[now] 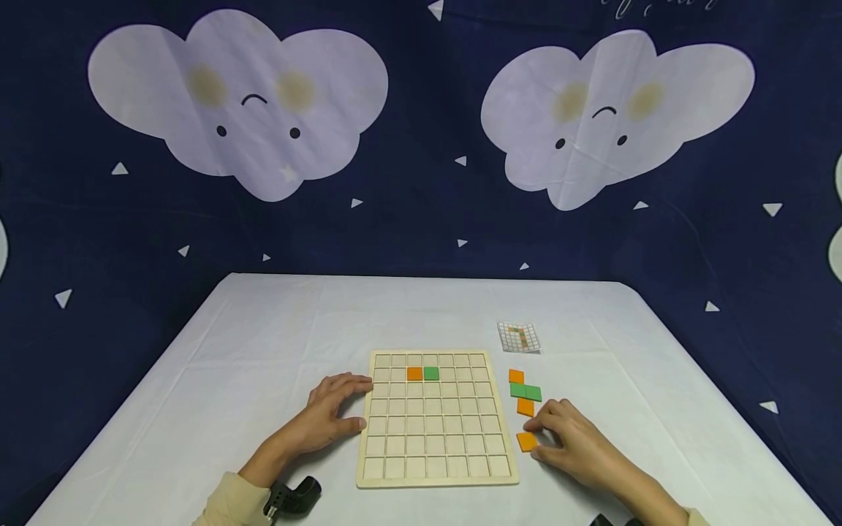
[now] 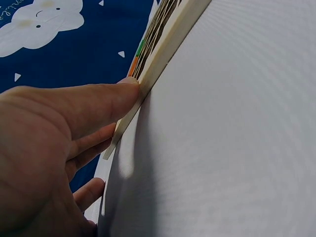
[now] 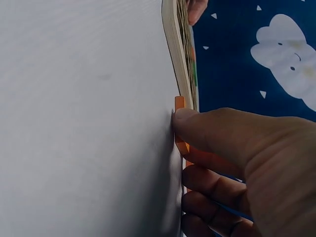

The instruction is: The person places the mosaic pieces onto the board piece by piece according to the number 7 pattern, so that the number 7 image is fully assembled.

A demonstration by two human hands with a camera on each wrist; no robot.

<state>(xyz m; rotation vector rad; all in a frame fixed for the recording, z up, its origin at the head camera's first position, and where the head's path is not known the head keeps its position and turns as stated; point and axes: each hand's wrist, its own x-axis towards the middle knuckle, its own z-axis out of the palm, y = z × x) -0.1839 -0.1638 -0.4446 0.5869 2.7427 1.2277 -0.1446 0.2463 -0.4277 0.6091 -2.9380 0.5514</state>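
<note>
A light wooden grid board (image 1: 404,467) lies flat on the table. Side by side in its second row from the far edge sit an orange tile (image 1: 414,374) and a green tile (image 1: 430,374). My left hand (image 1: 325,416) is beside the board's left edge, its spread fingers and thumb touching it; in the left wrist view the thumb (image 2: 113,101) rests on the rim. Right of the board, my right hand (image 1: 579,442) pinches a loose orange tile (image 1: 525,441) between thumb and index finger. That tile (image 3: 179,102) also shows at the thumb tip in the right wrist view.
Beyond the right hand lie more loose tiles: an orange one (image 1: 525,407), two touching green ones (image 1: 533,393) and another orange one (image 1: 516,376). A small card (image 1: 518,337) with a printed grid pattern lies farther back. The white-covered table (image 1: 263,329) meets a dark blue cloth (image 1: 421,219).
</note>
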